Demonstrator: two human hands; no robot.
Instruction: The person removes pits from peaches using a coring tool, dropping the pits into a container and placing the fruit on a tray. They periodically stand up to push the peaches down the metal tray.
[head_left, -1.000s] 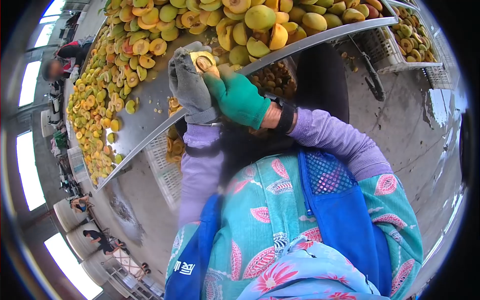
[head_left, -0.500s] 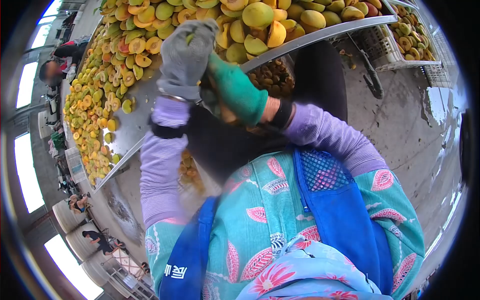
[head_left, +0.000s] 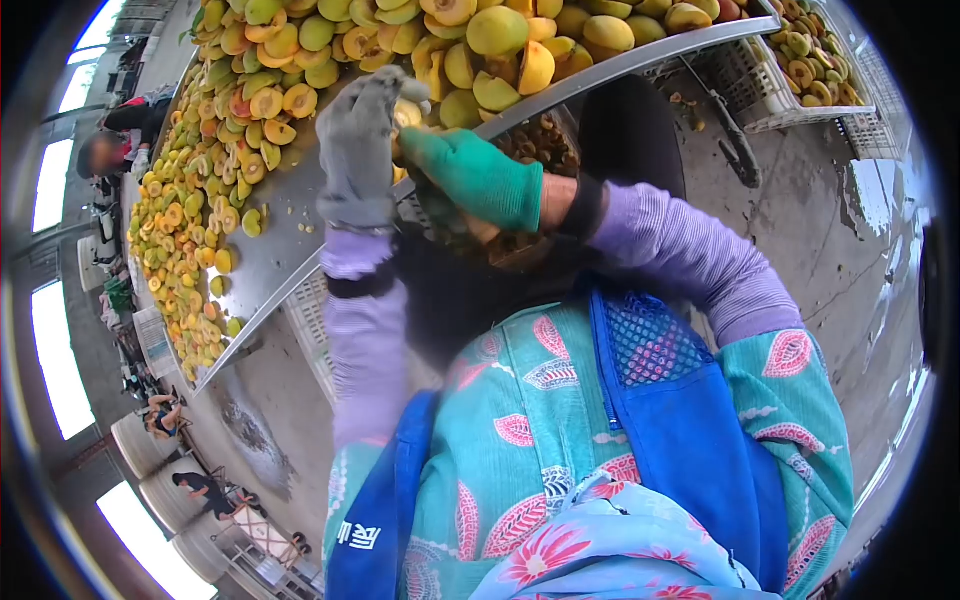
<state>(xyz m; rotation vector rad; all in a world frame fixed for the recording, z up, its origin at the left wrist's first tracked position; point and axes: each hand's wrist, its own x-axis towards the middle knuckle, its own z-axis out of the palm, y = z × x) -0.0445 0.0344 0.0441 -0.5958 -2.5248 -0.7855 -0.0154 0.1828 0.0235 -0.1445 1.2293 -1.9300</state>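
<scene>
My left hand (head_left: 358,140), in a grey glove, is closed around a pale yellow piece of peach (head_left: 406,114) above the near edge of the metal table. Close against that piece is my right hand (head_left: 485,182) in a green glove, its fingers curled. Whatever those fingers hold is hidden. Beyond both hands, halved yellow-green peaches (head_left: 497,92) lie heaped on the metal table (head_left: 290,215). Below the table edge, partly covered by my right hand, brown peach pits or scraps (head_left: 535,142) fill a container.
White plastic crates (head_left: 770,100) with halved peaches stand at the right. Another white crate (head_left: 312,325) sits under the table's left side. A dark long-handled object (head_left: 738,150) lies on the wet concrete floor. Other people (head_left: 130,135) are at the left, near large pale tubs (head_left: 140,440).
My left hand has turned and moved slightly left and down, so the peach piece now shows in its fingers. My right hand has shifted a little and levelled out.
</scene>
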